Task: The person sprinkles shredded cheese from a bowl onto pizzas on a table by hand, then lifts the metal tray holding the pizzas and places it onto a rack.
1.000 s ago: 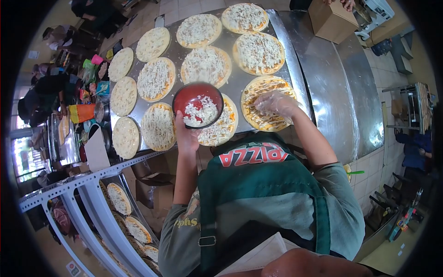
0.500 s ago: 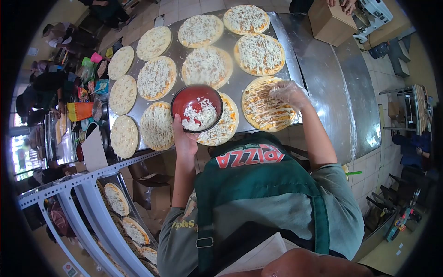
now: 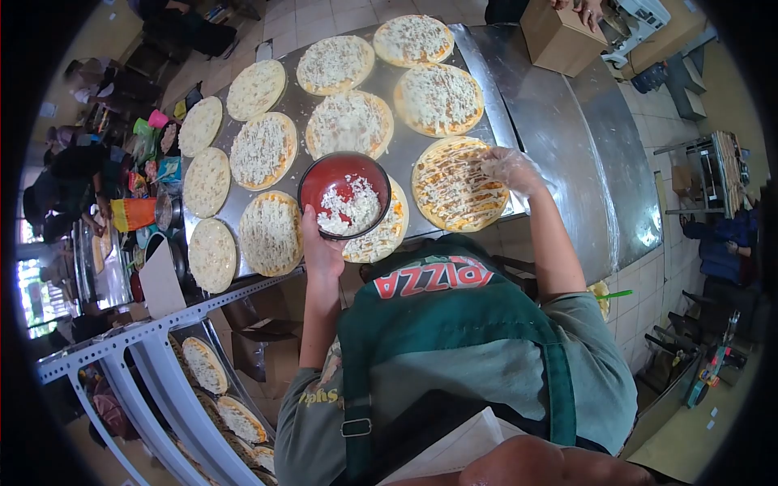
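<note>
My left hand (image 3: 322, 253) grips a dark-rimmed red bowl (image 3: 320, 180) from below its near edge. White grated cheese (image 3: 356, 206) lies inside, mostly toward the right. My right hand (image 3: 515, 172), in a clear plastic glove, hovers at the right edge of a pizza (image 3: 454, 190) striped with brown and pale sauce. Its fingers are bunched together, and whatever is between them is hidden. Part of another cheese-topped pizza (image 3: 381, 239) shows from under the bowl. To the bowl's left rests a cheese-covered pizza (image 3: 271, 232).
Several more topped pizzas (image 3: 438, 99) spread across the metal table (image 3: 559, 154). A person's hands touch a cardboard box (image 3: 559, 40) at the far right. Below left, a grey perforated rack (image 3: 162, 320) stands beside trayed pizzas (image 3: 204, 364). Other people work at far left.
The view has shifted slightly, so the pizzas appear farther left and a little lower. My left hand still carries the bowl, and my right hand stays by the sauce-striped pizza.
</note>
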A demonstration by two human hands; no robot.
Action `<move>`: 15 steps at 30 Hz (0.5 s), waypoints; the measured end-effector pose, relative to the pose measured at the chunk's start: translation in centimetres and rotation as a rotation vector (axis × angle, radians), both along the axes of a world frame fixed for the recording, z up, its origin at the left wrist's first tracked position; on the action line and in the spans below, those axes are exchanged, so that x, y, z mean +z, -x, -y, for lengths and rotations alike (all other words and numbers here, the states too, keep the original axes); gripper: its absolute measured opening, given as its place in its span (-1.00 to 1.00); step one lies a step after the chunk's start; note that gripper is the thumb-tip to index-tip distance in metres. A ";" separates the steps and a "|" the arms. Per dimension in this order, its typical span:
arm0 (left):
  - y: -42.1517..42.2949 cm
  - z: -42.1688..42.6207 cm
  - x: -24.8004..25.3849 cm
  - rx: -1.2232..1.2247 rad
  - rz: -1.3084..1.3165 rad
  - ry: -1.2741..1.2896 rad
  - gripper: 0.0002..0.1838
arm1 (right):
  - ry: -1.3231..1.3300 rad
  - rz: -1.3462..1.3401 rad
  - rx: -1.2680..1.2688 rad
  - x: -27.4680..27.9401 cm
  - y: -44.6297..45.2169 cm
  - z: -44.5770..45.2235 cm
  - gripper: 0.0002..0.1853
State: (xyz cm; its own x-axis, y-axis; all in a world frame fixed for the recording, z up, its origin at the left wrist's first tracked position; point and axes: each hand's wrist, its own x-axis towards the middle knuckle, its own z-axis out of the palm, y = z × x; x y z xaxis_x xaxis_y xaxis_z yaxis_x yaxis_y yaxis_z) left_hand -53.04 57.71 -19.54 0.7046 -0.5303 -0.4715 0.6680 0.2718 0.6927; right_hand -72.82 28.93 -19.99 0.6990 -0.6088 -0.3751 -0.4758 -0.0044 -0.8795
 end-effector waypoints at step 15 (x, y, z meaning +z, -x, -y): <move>0.2 0.1 -0.4 -0.013 -0.021 -0.018 -0.48 | 0.036 -0.055 -0.120 -4.1 3.6 2.4 -0.87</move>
State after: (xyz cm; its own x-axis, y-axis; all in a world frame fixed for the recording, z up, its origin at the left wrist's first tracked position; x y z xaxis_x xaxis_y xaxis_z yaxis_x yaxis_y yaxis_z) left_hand -53.27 57.61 -19.95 0.6874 -0.5307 -0.4958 0.6861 0.2505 0.6830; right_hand -76.44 26.51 -24.08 0.5990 -0.7008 -0.3875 -0.5225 0.0248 -0.8523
